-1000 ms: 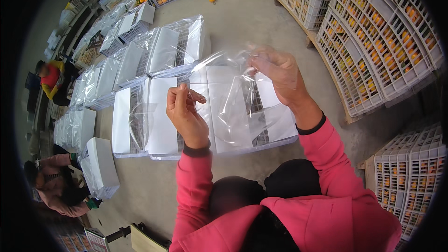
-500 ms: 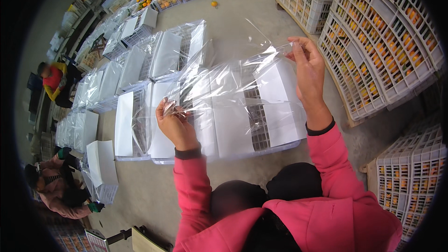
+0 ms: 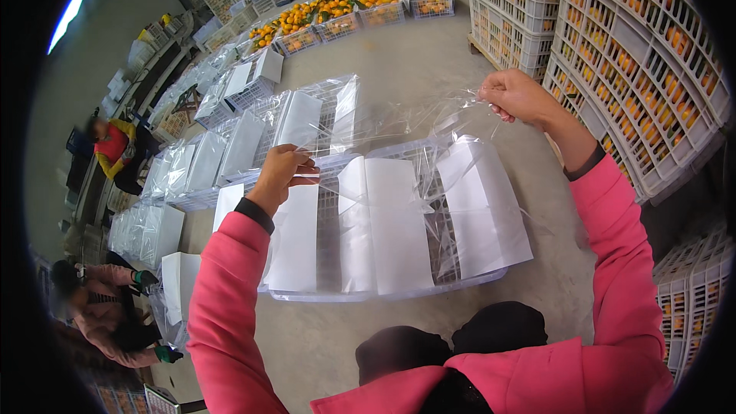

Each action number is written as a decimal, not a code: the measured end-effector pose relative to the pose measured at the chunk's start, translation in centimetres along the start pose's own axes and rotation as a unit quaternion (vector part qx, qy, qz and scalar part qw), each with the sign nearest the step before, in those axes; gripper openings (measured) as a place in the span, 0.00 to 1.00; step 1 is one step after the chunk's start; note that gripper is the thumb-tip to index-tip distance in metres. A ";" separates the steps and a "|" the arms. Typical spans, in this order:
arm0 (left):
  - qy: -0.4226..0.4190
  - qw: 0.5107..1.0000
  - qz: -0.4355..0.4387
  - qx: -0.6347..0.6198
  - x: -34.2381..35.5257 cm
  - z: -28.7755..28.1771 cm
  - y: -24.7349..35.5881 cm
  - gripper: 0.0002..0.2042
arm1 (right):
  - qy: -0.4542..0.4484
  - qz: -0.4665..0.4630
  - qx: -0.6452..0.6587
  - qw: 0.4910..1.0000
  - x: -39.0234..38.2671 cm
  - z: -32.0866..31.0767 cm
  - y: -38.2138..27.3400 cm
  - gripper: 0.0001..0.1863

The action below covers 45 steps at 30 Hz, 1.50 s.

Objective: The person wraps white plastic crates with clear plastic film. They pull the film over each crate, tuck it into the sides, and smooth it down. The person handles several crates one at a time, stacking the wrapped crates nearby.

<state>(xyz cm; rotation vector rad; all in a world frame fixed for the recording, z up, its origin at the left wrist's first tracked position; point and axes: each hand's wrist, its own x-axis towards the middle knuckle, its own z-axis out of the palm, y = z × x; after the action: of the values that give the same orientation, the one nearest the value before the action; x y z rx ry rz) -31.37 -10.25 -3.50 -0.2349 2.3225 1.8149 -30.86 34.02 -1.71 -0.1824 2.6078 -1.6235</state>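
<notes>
A thin sheet of clear plastic film (image 3: 418,119) stretches above the crates in front of me. My right hand (image 3: 520,96) pinches its far right edge, raised out past the crate's right side. My left hand (image 3: 285,173) has its fingers closed on the film's left part, over the near left crate. Below the film stands a white plastic crate (image 3: 391,292) lined with white paper sheets (image 3: 400,222); they hang over its sides. Another white sheet (image 3: 484,211) covers the right end. Folds of film lie across the paper, and the crate's mesh shows between the sheets.
More paper-lined crates (image 3: 299,119) run off to the far left. Tall stacks of orange-filled crates (image 3: 636,69) stand on the right. Crates heaped with oranges (image 3: 360,4) line the back. Two people (image 3: 115,149) sit at the left; one, in green gloves (image 3: 167,353), handles film.
Both my hands have spread farther apart, the right one outward to the right. The film has moved farther away from me, and my view has tilted up slightly.
</notes>
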 end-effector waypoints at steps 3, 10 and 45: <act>-0.084 0.992 -0.046 0.082 3.7 -2.1 -1.7 0.11 | -0.024 0.070 -0.088 0.993 4.4 -0.2 4.1 0.09; -0.117 0.907 0.062 0.399 3.9 10.4 -21.0 0.09 | 0.033 0.090 -0.236 0.967 -0.2 10.6 22.5 0.10; 0.123 0.971 -0.005 -0.205 2.1 19.6 -12.5 0.07 | 0.283 0.034 0.315 0.905 -11.5 3.1 10.6 0.06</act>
<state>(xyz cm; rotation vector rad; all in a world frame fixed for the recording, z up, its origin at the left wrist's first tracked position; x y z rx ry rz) -29.53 5.70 -20.38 -0.5556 2.0518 2.3673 -19.80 37.40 -12.70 0.4770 2.1702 -2.6946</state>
